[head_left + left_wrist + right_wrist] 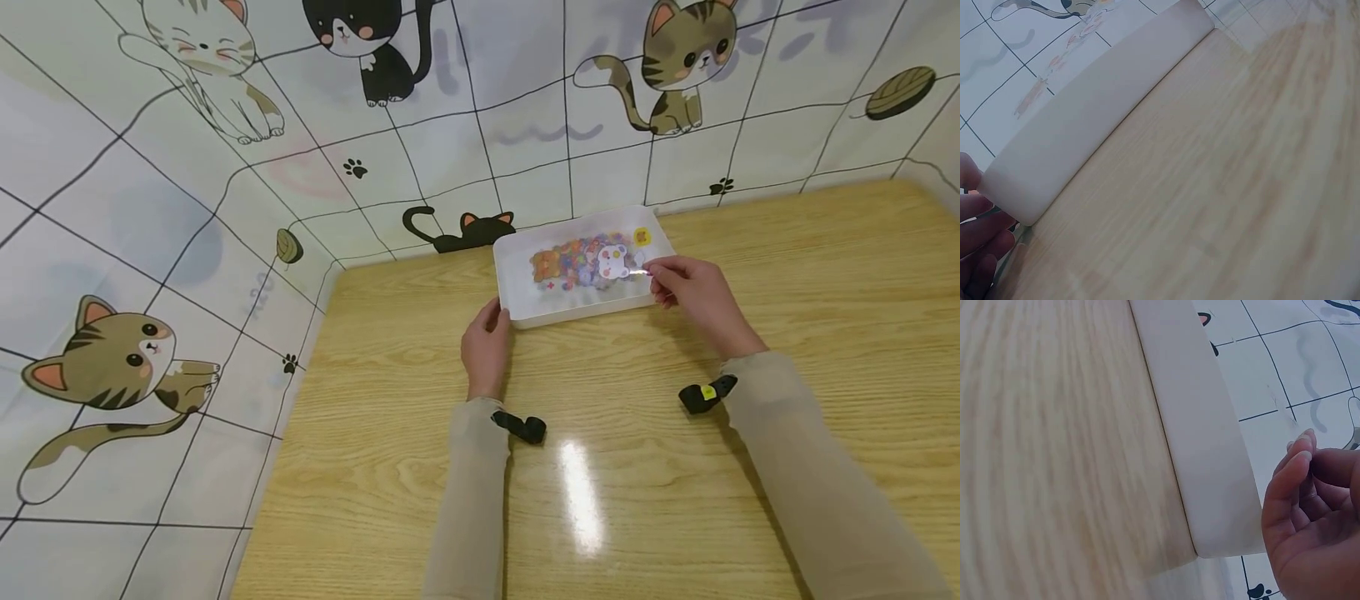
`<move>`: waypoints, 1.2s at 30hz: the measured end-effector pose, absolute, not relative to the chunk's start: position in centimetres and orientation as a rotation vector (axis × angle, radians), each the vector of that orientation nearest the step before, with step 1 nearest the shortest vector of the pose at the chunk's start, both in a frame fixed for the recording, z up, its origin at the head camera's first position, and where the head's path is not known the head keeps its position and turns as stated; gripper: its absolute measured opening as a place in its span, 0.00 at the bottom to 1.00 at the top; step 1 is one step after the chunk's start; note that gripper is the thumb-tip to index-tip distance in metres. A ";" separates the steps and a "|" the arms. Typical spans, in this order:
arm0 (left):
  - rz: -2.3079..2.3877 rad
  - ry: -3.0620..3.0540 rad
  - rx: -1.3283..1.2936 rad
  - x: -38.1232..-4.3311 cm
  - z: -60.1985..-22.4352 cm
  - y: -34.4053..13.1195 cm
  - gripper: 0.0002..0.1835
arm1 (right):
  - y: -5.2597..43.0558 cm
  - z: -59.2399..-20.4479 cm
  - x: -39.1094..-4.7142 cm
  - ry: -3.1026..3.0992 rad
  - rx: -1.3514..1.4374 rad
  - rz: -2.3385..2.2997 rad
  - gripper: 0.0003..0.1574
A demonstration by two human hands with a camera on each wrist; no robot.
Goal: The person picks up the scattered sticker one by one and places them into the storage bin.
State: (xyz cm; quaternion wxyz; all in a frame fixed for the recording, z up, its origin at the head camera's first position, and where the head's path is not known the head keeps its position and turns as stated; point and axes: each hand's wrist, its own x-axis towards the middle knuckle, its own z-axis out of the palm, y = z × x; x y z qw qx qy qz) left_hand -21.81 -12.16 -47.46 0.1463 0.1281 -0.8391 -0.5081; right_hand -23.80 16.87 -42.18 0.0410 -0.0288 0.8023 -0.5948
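Observation:
A shallow white box [525,308] lies against the far wall in the head view. Clear plastic with a colourful print of bears [577,262] shows within its rim; whether it is a bag or a sheet, I cannot tell. My left hand [486,348] grips the box's near left corner, thumb at the rim and fingers around the outside. At the right end, my right hand [697,296] pinches a thin, shiny edge of clear plastic between thumb and fingertips. In the right wrist view, the box's plain side wall [1204,437] stands beside the pinching fingers [1288,481].
The wood-grain table [622,400] stretches in front of the box and to both sides. A tiled wall [517,125] with printed cats rises directly behind it, and another wall [150,267] stands at the left. Each wrist wears a small black camera [701,396].

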 end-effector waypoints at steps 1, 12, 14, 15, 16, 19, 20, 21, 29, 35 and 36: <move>-1.462 -2.415 0.370 -21.8 -47.5 -12.2 0.17 | 16.9 -42.1 -23.9 2.461 -0.093 -1.816 0.30; -1.435 -2.438 0.402 -21.8 -47.5 -12.1 0.17 | 16.9 -41.5 -25.0 2.462 -0.056 -1.818 0.31; -1.436 -2.438 0.400 -21.7 -47.5 -12.1 0.16 | 16.9 -41.5 -25.1 2.453 -0.049 -1.827 0.30; -1.437 -2.438 0.397 -21.7 -47.5 -12.1 0.16 | 17.0 -41.5 -25.2 2.445 -0.043 -1.837 0.30; -1.438 -2.439 0.393 -21.7 -47.5 -12.1 0.16 | 17.0 -41.5 -25.2 2.434 -0.040 -1.852 0.30; -1.443 -2.437 0.388 -21.7 -47.4 -12.1 0.16 | 17.1 -41.6 -25.5 2.404 -0.021 -1.889 0.29; -1.442 -2.439 0.390 -21.7 -47.4 -12.0 0.16 | 17.1 -41.6 -25.6 2.394 -0.016 -1.896 0.29; -1.443 -2.438 0.391 -21.6 -47.4 -12.0 0.16 | 17.2 -41.6 -25.7 2.389 -0.012 -1.900 0.29; -1.454 -2.431 0.366 -21.6 -47.6 -12.2 0.16 | 17.2 -41.8 -26.7 2.379 -0.016 -1.834 0.30; -1.452 -2.428 0.359 -21.6 -47.6 -12.3 0.17 | 17.4 -41.8 -27.3 2.377 -0.024 -1.764 0.27; -1.449 -2.428 0.361 -21.6 -47.6 -12.3 0.17 | 17.4 -41.8 -27.3 2.373 -0.030 -1.756 0.26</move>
